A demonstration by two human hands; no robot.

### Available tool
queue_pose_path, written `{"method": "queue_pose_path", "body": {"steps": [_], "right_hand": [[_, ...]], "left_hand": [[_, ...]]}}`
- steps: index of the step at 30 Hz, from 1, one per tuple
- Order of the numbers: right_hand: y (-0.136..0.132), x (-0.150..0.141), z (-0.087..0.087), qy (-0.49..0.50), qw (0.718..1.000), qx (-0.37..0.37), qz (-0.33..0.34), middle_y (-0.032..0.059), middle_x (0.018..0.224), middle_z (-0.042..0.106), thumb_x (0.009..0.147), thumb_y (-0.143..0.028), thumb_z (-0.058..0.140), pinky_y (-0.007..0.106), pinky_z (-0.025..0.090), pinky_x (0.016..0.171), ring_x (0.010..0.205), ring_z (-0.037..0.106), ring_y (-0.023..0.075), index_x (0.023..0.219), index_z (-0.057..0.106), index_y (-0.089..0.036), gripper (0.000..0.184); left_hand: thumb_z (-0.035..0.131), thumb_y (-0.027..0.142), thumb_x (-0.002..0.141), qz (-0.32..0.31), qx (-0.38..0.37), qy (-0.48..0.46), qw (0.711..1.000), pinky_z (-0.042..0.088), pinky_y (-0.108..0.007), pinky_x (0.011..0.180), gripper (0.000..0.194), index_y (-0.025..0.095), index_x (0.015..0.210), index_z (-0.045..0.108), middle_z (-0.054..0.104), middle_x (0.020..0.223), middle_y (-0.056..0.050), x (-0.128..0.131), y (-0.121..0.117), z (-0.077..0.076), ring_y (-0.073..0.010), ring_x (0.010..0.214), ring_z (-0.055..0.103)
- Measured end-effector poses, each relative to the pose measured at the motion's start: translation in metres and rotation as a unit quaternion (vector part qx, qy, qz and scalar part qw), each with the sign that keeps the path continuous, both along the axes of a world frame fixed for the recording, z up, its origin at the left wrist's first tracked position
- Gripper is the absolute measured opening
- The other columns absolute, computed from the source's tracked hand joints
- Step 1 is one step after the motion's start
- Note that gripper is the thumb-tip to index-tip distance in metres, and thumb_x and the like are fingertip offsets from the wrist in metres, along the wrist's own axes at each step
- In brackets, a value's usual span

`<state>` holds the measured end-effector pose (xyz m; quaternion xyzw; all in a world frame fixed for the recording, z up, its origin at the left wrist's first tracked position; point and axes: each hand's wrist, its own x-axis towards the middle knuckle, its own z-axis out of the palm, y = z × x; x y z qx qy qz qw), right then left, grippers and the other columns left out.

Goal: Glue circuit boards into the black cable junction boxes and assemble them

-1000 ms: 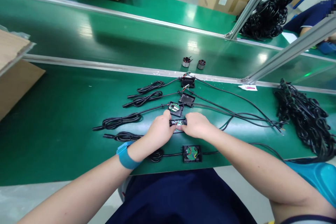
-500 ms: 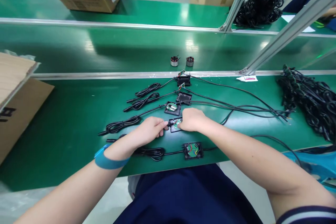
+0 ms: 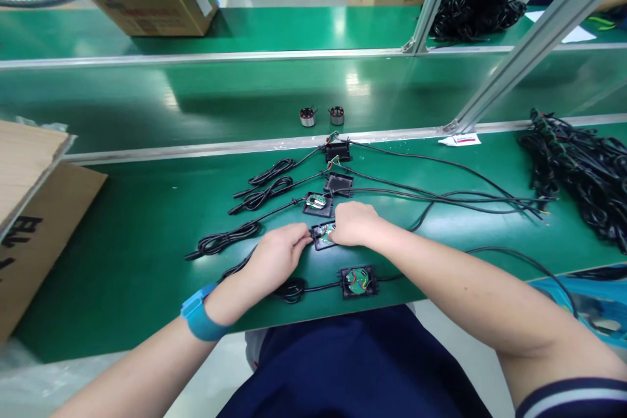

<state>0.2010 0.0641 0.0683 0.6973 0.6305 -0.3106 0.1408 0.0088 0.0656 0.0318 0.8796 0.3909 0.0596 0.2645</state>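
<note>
My left hand (image 3: 280, 251), with a teal band at its wrist, pinches the left end of an open black plastic case (image 3: 321, 243), where a black cable enters; its fingertips partly hide the grip. Inside the case lies a green circuit board (image 3: 324, 232) with wires. My right hand (image 3: 355, 223) is closed over the case's right side, fingers curled down at the board; what they pinch is hidden. Nearer to me sits another case with a round green board (image 3: 358, 281). Just beyond my hands is a third case holding a board (image 3: 317, 202).
Two more black cases (image 3: 338, 151) lie farther back, with coiled cables (image 3: 272, 171) to their left. Two small metal coil rings (image 3: 307, 117) stand behind the rail. A white tube (image 3: 459, 140), a cable heap (image 3: 582, 176), a metal post (image 3: 519, 52) and a cardboard box (image 3: 53, 228) surround the area.
My left hand has rolled over, its back now turned upward, and still meets the case's left end. My right hand stays at the case. The whole view has shifted slightly.
</note>
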Motion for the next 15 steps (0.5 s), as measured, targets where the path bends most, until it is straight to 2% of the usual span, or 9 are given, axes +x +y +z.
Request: {"method": "queue_pose_path", "body": {"steps": [3, 7, 11, 15], "right_hand": [[-0.001, 0.000, 0.002, 0.002, 1.000, 0.000, 0.003, 0.0167, 0.112, 0.072, 0.075, -0.042, 0.070, 0.042, 0.055, 0.082, 0.099, 0.069, 0.0317, 0.103, 0.072, -0.018, 0.037], [-0.001, 0.000, 0.002, 0.004, 1.000, -0.002, 0.000, 0.0170, 0.112, 0.072, 0.075, -0.041, 0.069, 0.042, 0.055, 0.084, 0.100, 0.069, 0.0314, 0.104, 0.072, -0.018, 0.037], [-0.001, -0.001, 0.003, 0.006, 1.000, -0.003, 0.001, 0.0172, 0.112, 0.072, 0.076, -0.037, 0.068, 0.041, 0.055, 0.084, 0.100, 0.069, 0.0307, 0.106, 0.072, -0.018, 0.036], [0.000, -0.002, 0.002, 0.003, 1.000, -0.003, -0.004, 0.0165, 0.111, 0.073, 0.074, -0.034, 0.068, 0.043, 0.055, 0.082, 0.100, 0.069, 0.0318, 0.105, 0.072, -0.018, 0.035]], "left_hand": [[0.036, 0.025, 0.098, -0.020, 0.044, 0.068, 0.996, 0.039, -0.028, 0.066, 0.028, 0.021, 0.080, 0.056, 0.059, 0.078, -0.004, 0.000, -0.007, -0.003, -0.0181, 0.073, 0.055], [0.034, 0.016, 0.097, -0.031, 0.068, 0.168, 0.983, 0.036, -0.029, 0.060, 0.028, 0.021, 0.090, 0.060, 0.060, 0.082, -0.005, 0.003, -0.013, 0.005, -0.0186, 0.070, 0.055], [0.036, 0.014, 0.096, -0.052, 0.045, 0.185, 0.980, 0.037, -0.029, 0.060, 0.026, 0.022, 0.096, 0.061, 0.061, 0.084, -0.005, 0.008, -0.016, 0.009, -0.0194, 0.069, 0.057], [0.034, 0.012, 0.093, -0.032, 0.025, 0.173, 0.984, 0.041, -0.030, 0.063, 0.028, 0.021, 0.096, 0.060, 0.062, 0.088, -0.007, 0.009, -0.015, 0.006, -0.0202, 0.071, 0.059]]}}
